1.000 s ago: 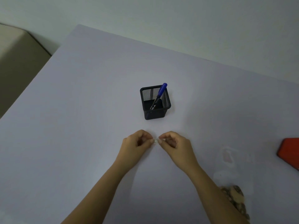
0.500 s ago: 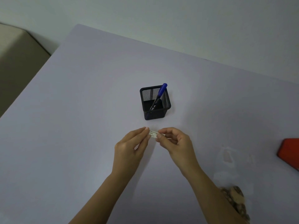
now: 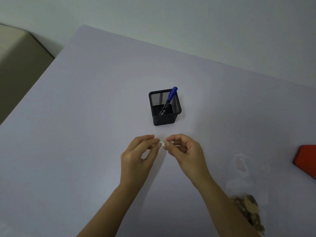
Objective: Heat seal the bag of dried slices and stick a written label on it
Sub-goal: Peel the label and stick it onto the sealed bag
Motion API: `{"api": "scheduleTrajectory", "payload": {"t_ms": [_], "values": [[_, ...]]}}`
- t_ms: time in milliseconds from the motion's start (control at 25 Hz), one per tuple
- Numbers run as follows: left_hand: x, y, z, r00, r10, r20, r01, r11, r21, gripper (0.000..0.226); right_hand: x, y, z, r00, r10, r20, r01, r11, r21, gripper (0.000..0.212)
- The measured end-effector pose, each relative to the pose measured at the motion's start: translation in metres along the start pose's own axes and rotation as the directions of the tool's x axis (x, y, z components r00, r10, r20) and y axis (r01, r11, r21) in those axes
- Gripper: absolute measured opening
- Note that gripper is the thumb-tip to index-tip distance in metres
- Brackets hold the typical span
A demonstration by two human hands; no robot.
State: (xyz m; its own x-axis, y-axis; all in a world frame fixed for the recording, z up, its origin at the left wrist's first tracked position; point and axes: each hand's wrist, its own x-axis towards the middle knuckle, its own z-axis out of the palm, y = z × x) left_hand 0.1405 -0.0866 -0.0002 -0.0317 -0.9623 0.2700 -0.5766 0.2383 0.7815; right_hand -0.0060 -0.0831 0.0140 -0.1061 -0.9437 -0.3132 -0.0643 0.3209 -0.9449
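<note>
Nearest, at the right edge of view, the clear bag (image 3: pixel 246 177) lies flat on the counter (image 3: pixel 85 134). Its dried slices (image 3: pixel 246 211) are bunched at the near end, partly behind the right forearm. Its empty, see-through part runs away toward the far side, so its long axis runs near to far.

Further out, at centre, both hands hold one small white label (image 3: pixel 162 142) above the counter. The left hand (image 3: pixel 136 156) pinches the label's left end between thumb and forefinger. The right hand (image 3: pixel 186 151) pinches its right end, fingers closed on it. The label's long axis runs left to right. Dark marks show on it, too small to read.

Judgement: the label appears written and is being peeled or readied for sticking. The bag lies to the right of and nearer than the label, so the right hand is the closer one. The counter between label and bag is bare.

Beyond the hands stands a black mesh pen holder (image 3: pixel 164 108) with a blue pen (image 3: pixel 169 100) leaning in it, apart from the fingers. A red object (image 3: pixel 306 159), cut off by the right edge, lies right of the bag; whether it is the sealer cannot be told.
</note>
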Motion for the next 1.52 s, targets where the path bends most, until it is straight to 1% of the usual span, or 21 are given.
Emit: {"api": "scheduleTrajectory", "payload": {"t_ms": [160,200,360,400,480,600,640,760,840,960,1080,1200,1280,1360,1400,1440,1480,1520], "values": [[0.005,0.007,0.001,0.979,-0.203,0.012,0.203,0.975,-0.091,0.004,-0.004,-0.001,-0.002,0.999,-0.05,0.006,0.051,0.998,-0.031,0.008],[0.006,0.008,0.002,0.973,-0.231,0.021,0.232,0.967,-0.106,0.007,-0.004,-0.001,-0.002,0.998,-0.068,0.002,0.068,0.997,-0.04,0.008],[0.006,0.012,0.0,0.966,-0.238,0.105,0.251,0.959,-0.134,0.009,-0.007,-0.005,-0.004,0.991,-0.13,-0.018,0.129,0.99,-0.054,0.012],[0.006,0.013,-0.001,0.966,-0.234,0.106,0.247,0.959,-0.137,0.009,-0.007,-0.006,-0.005,0.991,-0.133,-0.015,0.132,0.99,-0.044,0.013],[0.005,0.012,-0.003,0.977,-0.209,0.052,0.214,0.968,-0.132,0.01,-0.009,-0.006,-0.009,0.993,-0.113,0.032,0.113,0.994,0.014,0.013],[0.006,0.014,-0.005,0.988,-0.154,-0.01,0.151,0.98,-0.133,0.008,-0.01,-0.007,-0.014,0.987,-0.037,0.154,0.006,0.981,0.195,0.023],[0.006,0.015,-0.005,0.991,-0.133,-0.011,0.13,0.982,-0.136,0.008,-0.01,-0.006,-0.015,0.984,-0.028,0.174,-0.011,0.976,0.217,0.025],[0.006,0.016,-0.003,0.997,-0.075,-0.002,0.074,0.989,-0.127,0.008,-0.007,-0.004,-0.017,0.981,-0.047,0.186,0.018,0.987,0.158,0.035],[0.004,0.015,0.0,0.999,-0.052,0.003,0.052,0.992,-0.113,0.008,-0.006,-0.001,-0.019,0.979,-0.058,0.194,0.038,0.994,0.106,0.037],[0.001,0.014,0.003,1.0,-0.005,0.016,0.007,0.996,-0.09,0.015,-0.004,0.002,-0.02,0.98,-0.078,0.185,0.084,0.996,-0.029,0.027],[-0.002,0.014,0.004,0.999,0.026,0.03,-0.023,0.996,-0.089,0.018,-0.003,0.002,-0.022,0.978,-0.091,0.185,0.11,0.989,-0.098,0.026],[-0.004,0.013,0.006,0.998,0.051,0.031,-0.049,0.996,-0.069,0.02,-0.002,0.003,-0.026,0.971,-0.117,0.208,0.146,0.981,-0.129,0.023],[-0.003,0.014,0.006,0.997,0.061,0.037,-0.059,0.996,-0.067,0.021,-0.001,0.005,-0.028,0.973,-0.128,0.194,0.154,0.98,-0.128,0.019],[-0.002,0.014,0.004,0.996,0.068,0.056,-0.063,0.995,-0.08,0.016,0.001,0.007,-0.029,0.976,-0.135,0.171,0.155,0.982,-0.109,0.013],[-0.001,0.016,0.002,0.997,0.04,0.069,-0.034,0.995,-0.091,0.01,0.002,0.008,-0.03,0.979,-0.129,0.161,0.144,0.986,-0.089,0.01],[0.001,0.016,-0.001,0.995,-0.039,0.092,0.051,0.99,-0.132,0.002,0.002,0.009,-0.03,0.983,-0.111,0.147,0.121,0.991,-0.062,0.006],[0.004,0.015,-0.003,0.978,-0.168,0.123,0.19,0.963,-0.191,0.006,0.003,0.01,-0.031,0.988,-0.088,0.126,0.093,0.995,-0.035,0.004],[0.007,0.014,-0.006,0.933,-0.313,0.178,0.351,0.899,-0.262,0.01,0.004,0.012,-0.032,0.993,-0.062,0.098,0.065,0.998,-0.027,0.003]]}}
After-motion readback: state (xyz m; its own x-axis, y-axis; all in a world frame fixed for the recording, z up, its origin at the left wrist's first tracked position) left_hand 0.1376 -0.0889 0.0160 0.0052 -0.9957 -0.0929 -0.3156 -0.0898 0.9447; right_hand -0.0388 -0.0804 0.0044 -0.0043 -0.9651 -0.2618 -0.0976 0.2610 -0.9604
